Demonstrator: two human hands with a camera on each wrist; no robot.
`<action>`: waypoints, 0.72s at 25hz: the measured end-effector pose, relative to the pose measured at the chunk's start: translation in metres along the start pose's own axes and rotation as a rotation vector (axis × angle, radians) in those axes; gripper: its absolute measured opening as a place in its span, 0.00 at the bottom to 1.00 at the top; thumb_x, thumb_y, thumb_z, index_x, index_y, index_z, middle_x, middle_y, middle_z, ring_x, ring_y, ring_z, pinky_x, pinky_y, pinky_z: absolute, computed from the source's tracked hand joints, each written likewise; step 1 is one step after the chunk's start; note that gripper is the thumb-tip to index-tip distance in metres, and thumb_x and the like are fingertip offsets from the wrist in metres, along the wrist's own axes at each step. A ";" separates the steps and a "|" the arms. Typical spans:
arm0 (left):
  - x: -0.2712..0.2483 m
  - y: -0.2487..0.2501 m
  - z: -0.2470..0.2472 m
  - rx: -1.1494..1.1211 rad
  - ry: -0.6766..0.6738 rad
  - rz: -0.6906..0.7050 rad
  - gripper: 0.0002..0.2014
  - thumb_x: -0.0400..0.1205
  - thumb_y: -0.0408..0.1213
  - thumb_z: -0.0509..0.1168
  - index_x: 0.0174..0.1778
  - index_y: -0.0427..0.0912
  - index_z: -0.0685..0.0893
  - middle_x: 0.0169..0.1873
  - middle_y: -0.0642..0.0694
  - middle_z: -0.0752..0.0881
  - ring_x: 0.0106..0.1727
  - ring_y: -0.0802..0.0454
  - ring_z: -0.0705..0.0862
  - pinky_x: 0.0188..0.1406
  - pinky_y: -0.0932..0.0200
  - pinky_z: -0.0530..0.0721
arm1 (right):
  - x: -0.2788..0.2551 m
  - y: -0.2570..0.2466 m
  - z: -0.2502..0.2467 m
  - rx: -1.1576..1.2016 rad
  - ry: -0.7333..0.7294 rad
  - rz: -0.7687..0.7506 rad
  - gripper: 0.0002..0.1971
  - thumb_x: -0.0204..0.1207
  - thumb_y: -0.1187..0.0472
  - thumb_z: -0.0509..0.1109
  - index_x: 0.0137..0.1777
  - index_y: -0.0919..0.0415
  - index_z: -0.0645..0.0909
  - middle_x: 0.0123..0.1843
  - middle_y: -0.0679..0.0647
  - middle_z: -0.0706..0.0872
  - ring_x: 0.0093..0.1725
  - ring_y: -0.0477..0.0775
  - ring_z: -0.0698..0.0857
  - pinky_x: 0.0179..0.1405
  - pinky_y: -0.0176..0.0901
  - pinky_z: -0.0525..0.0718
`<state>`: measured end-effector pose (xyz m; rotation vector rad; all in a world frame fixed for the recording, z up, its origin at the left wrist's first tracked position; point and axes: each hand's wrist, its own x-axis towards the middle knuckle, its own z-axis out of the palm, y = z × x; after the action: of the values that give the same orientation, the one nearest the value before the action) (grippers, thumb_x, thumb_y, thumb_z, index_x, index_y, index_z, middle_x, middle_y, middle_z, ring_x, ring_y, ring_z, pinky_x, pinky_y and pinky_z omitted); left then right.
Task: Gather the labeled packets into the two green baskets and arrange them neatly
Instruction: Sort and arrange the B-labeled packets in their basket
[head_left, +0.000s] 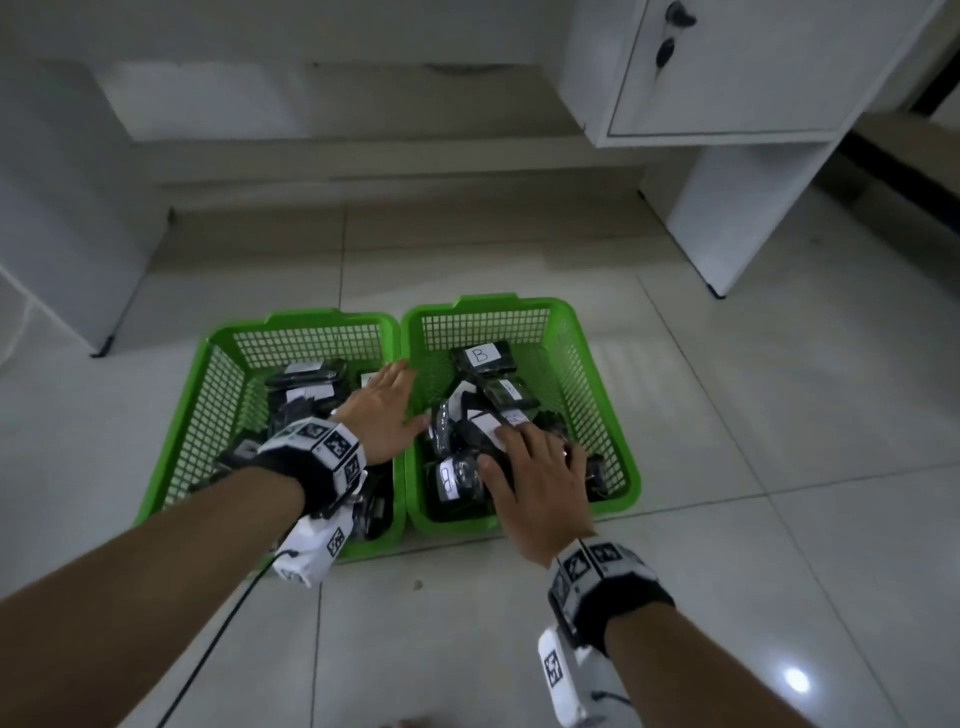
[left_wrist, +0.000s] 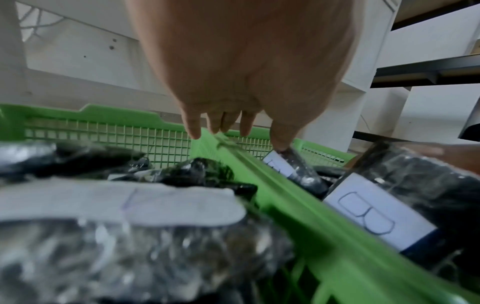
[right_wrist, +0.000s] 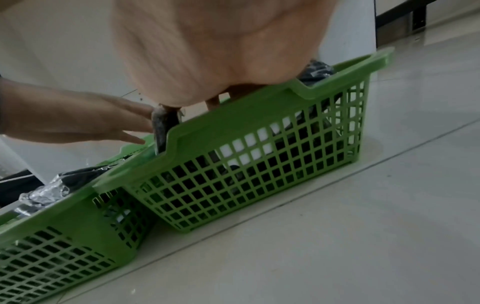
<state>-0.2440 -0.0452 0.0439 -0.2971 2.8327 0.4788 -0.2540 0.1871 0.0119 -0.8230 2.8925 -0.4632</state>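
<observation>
Two green mesh baskets stand side by side on the floor, the left basket (head_left: 218, 400) and the right basket (head_left: 592, 374). Both hold several black plastic-wrapped packets with white labels. One packet marked B (head_left: 483, 357) lies at the back of the right basket. My left hand (head_left: 410, 397) hovers flat over the two touching rims, fingers straight. Its thumb touches an upright packet (left_wrist: 293, 164) in the right basket. My right hand (head_left: 498, 447) lies spread on the packet pile (head_left: 467, 431) in the right basket, fingers straight. Another B packet (left_wrist: 363, 209) lies close to the shared rim (left_wrist: 285, 205).
The baskets sit on pale floor tiles (head_left: 779, 415). A white desk with a cabinet (head_left: 727, 67) and its leg panel (head_left: 737, 208) stands behind on the right, and a white panel (head_left: 57, 208) on the left. A black cable (head_left: 218, 639) trails under my left forearm.
</observation>
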 end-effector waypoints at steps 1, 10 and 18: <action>0.002 -0.003 0.003 -0.018 -0.018 0.013 0.39 0.86 0.53 0.60 0.87 0.44 0.49 0.87 0.45 0.41 0.88 0.46 0.41 0.86 0.40 0.53 | -0.001 0.001 0.001 -0.015 0.005 -0.003 0.31 0.85 0.34 0.39 0.76 0.48 0.70 0.76 0.48 0.74 0.74 0.55 0.73 0.80 0.67 0.60; 0.010 -0.031 0.008 -0.098 -0.023 0.138 0.44 0.82 0.61 0.62 0.88 0.46 0.50 0.88 0.49 0.41 0.88 0.51 0.41 0.86 0.51 0.49 | -0.005 -0.003 -0.002 -0.013 0.030 0.015 0.27 0.88 0.36 0.42 0.76 0.46 0.72 0.74 0.44 0.75 0.74 0.51 0.74 0.78 0.63 0.64; 0.015 -0.019 -0.042 0.043 -0.123 0.186 0.36 0.85 0.60 0.56 0.85 0.43 0.59 0.86 0.44 0.59 0.85 0.46 0.62 0.83 0.48 0.63 | -0.003 -0.009 -0.004 0.035 0.068 0.086 0.30 0.87 0.31 0.42 0.79 0.44 0.70 0.75 0.39 0.75 0.76 0.43 0.71 0.82 0.57 0.59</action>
<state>-0.2628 -0.0792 0.0725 0.0046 2.7584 0.4558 -0.2479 0.1825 0.0183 -0.6880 2.9581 -0.5405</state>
